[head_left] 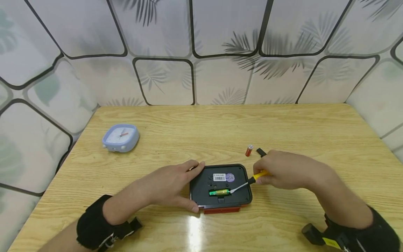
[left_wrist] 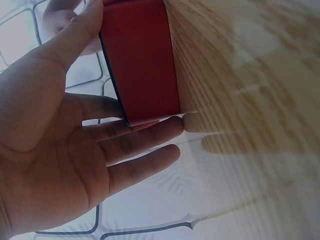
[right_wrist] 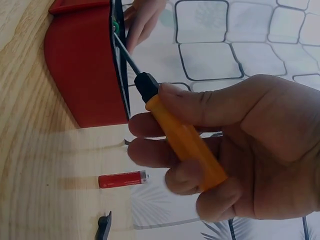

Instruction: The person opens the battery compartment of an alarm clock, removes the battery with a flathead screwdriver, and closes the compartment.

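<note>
A red box point(head_left: 233, 201) with a black underside lies on a wooden table point(head_left: 176, 126), black face up. A green and gold battery point(head_left: 219, 192) sits in a slot in that face, towards the edge nearest the person. On the box's far part are a white barcode label point(head_left: 219, 177) and, just beside it, a round purple sticker point(head_left: 230, 177).

The person's left hand point(head_left: 176, 183) holds the left end of the box between thumb and fingers, the thumb at the near corner and fingertips at the far corner. The right hand point(head_left: 281, 171), to the right of the box, is wrapped firmly round the yellow handle of a screwdriver point(head_left: 251, 180). The screwdriver slants over the box's right part, its flat metal tip at the right end of the battery in the slot; whether the tip presses on it, I cannot tell.

Just beyond the box's far right corner, a red battery point(head_left: 249, 151) stands upright, silver end up. Near it, further right of the box, is a small black piece point(head_left: 261, 152), partly hidden by the right hand in the head view. A pale blue clock point(head_left: 120, 138) rests well to the left of the box and farther back.
</note>
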